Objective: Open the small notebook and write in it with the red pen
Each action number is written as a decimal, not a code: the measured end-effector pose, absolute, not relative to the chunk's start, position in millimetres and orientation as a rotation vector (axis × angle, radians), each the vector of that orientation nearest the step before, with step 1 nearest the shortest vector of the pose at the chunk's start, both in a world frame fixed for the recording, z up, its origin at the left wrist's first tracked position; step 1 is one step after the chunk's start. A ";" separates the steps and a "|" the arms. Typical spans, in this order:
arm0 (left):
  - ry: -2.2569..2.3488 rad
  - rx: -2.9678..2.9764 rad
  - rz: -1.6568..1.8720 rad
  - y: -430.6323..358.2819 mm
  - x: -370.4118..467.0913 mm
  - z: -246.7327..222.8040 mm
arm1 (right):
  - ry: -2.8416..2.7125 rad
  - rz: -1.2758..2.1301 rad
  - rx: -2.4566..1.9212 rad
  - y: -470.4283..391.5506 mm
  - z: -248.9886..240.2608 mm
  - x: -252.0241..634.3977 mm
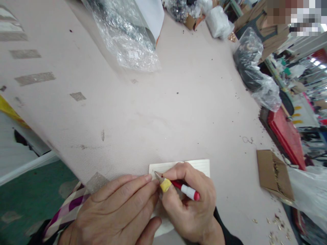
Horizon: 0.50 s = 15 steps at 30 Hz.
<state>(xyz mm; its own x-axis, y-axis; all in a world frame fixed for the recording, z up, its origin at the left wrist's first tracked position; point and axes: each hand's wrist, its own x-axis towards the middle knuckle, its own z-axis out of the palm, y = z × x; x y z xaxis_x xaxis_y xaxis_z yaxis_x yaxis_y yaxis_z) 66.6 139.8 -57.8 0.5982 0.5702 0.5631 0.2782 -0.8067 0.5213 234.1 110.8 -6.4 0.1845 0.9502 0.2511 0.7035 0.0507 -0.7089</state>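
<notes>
A small open notebook with lined pages lies at the bottom middle of the table. My right hand grips a red and white pen, its tip on the left page near the top. Yellow tape is wrapped round the thumb of that hand. Flat beside it, my left hand has its fingers stretched out, with the fingertips resting on the notebook's left edge. The lower part of the notebook is mostly hidden under both hands.
On the pale table, a clear plastic bag lies at the top. A cardboard box, small metal pieces and a red case are at the right. Another bag holds something dark. A person stands at the top right.
</notes>
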 end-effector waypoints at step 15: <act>0.687 2.427 1.090 140.2 67.3 -57.2 | -1.609 0.419 -1.720 111.4 -5.7 234.1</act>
<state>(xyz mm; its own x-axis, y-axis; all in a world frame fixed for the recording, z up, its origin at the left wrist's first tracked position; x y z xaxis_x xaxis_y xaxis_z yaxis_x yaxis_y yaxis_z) 67.3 140.2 -57.2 0.5767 0.5772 0.5781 0.2727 -0.8031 0.5297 234.1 111.4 -5.7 0.1633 0.9570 0.2396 0.7184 0.0511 -0.6938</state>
